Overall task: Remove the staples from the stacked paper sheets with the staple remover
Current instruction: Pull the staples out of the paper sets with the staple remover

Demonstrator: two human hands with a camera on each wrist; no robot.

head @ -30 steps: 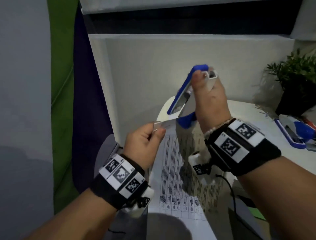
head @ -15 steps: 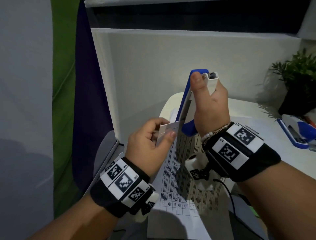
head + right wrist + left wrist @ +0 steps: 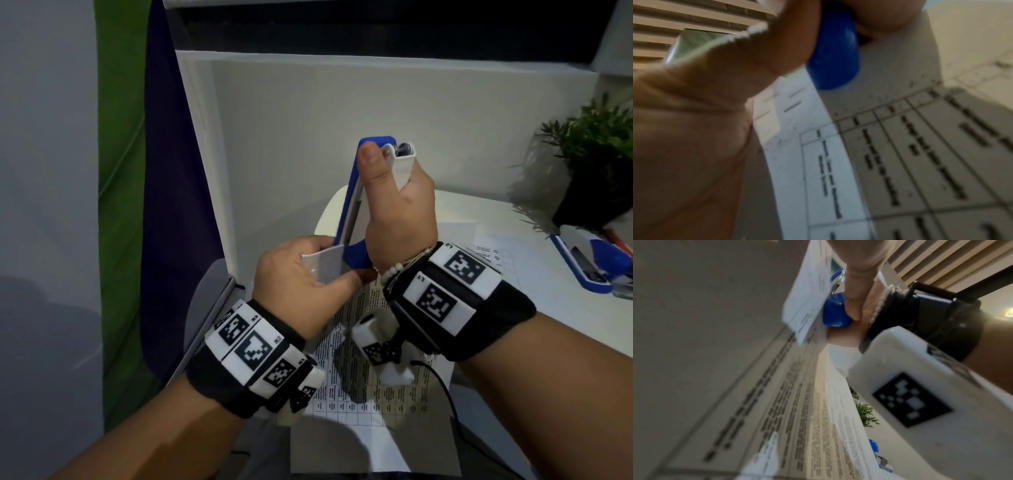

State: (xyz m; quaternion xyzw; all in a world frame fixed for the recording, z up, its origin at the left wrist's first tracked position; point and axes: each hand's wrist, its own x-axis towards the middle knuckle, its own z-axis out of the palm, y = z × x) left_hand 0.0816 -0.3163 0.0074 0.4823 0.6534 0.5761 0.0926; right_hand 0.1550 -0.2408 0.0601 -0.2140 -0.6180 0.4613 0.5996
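Note:
My right hand [image 3: 383,178] grips a blue and white staple remover [image 3: 349,202] and holds it upright, thumb along its side. Its blue lower end [image 3: 835,313] meets the lifted top corner of the stacked printed sheets [image 3: 359,383]. My left hand [image 3: 330,262] pinches that corner [image 3: 323,265] between thumb and fingers, right beside the tool. The rest of the stack hangs down toward me, with tables of text on it [image 3: 920,162]. In the right wrist view the blue end [image 3: 835,53] sits just above the folded strip of paper. No staple can be made out.
A second blue and white stapler [image 3: 592,263] lies at the right on the white table [image 3: 479,219], in front of a potted plant [image 3: 599,171]. A white partition [image 3: 308,137] stands behind. A black cable [image 3: 442,383] runs under my right wrist.
The staple remover has swung from a slant to nearly upright. Both hands have drawn together, and the tool's lower end has closed onto the corner my left hand holds.

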